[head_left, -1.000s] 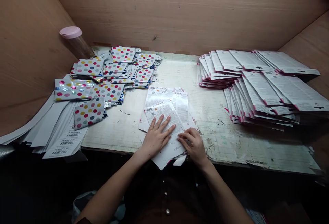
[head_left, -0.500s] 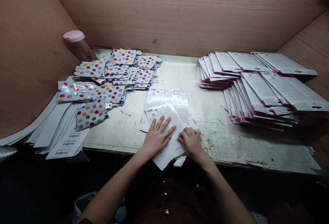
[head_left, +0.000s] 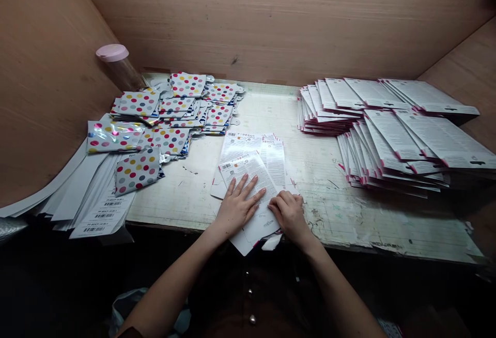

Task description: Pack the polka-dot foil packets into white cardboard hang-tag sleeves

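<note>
My left hand (head_left: pixel 239 206) lies flat with fingers spread on a white printed envelope (head_left: pixel 250 235), which is tilted and reaches past the table's front edge. My right hand (head_left: pixel 289 214) is closed at the envelope's right edge, its fingers curled; what they pinch, if anything, is hidden. More printed envelopes (head_left: pixel 274 153) lie beneath and behind this one. A small white scrap (head_left: pixel 272 242) sticks out at the table edge just below my right hand.
Dotted pouches (head_left: pixel 170 140) are piled at the left, above white barcode sheets (head_left: pixel 101 218). A pink-lidded container (head_left: pixel 112 54) leans at the back left. Stacked white envelopes (head_left: pixel 391 139) fill the right side of the table (head_left: pixel 318 214). Wooden panels (head_left: pixel 271 22) enclose it.
</note>
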